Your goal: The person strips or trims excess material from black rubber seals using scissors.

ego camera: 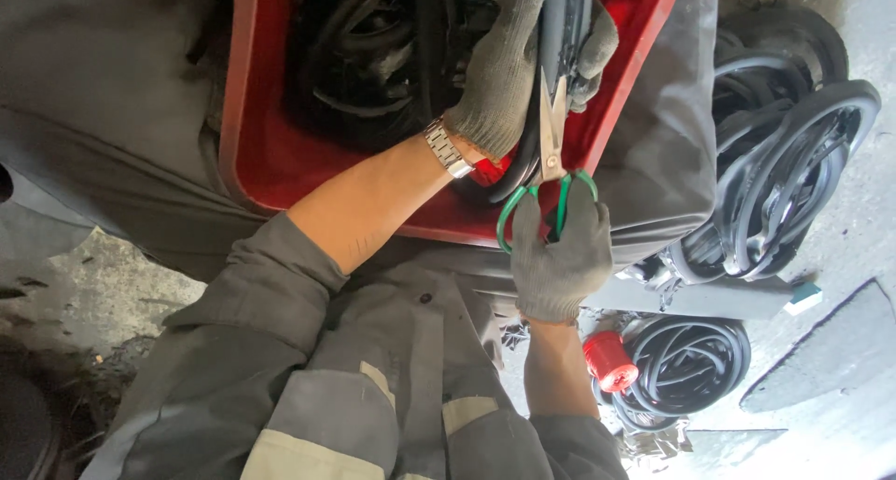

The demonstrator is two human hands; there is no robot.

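Observation:
My left hand [509,64], in a grey knit glove with a metal watch at the wrist, grips a bundle of black rubber strips [553,22] over a red plastic crate [271,153]. My right hand [560,256], also gloved, holds green-handled scissors [553,153] with the fingers through the loops. The steel blades point up against the black strips just below my left hand. The crate rests on my lap and holds more black rubber pieces [373,60].
Coils of black rubber rings [793,162] lie on the concrete floor at the right. A smaller coil [686,363] and a red cap-like object [611,363] sit near my right forearm. My grey work trousers surround the crate.

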